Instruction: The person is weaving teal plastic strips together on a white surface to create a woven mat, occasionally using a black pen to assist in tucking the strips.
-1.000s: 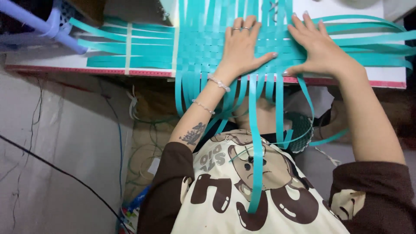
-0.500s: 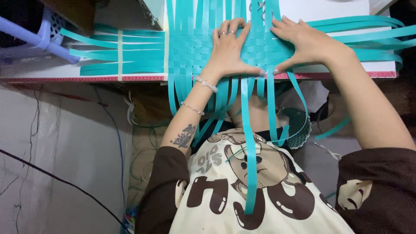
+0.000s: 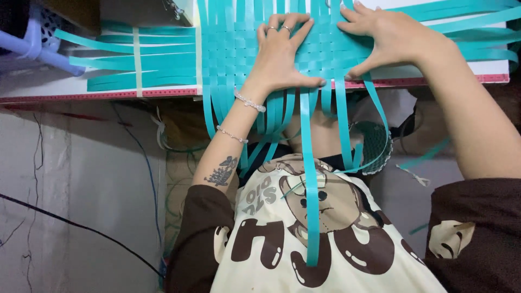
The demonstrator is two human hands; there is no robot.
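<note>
Teal plastic strips [image 3: 304, 179], woven into a mat [image 3: 260, 49] on the white surface [image 3: 108, 87] at upper centre, are now pressed by the left hand [image 3: 282, 57] and right hand [image 3: 393, 38], drawn closer together, grip released, palms flat.

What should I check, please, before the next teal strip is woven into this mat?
1. Left hand flat on the woven mat: ok.
2. Right hand flat on the mat, fingers spread: ok.
3. Mat lying flat on the white board: ok.
4. Loose strips hanging freely over the board's near edge: ok, though one long strip trails down over the shirt.
5. Side strips at the left lying in order, held by a pale cross band: ok.
6. Weave tight under the palms: cannot tell, the hands cover it.
</note>
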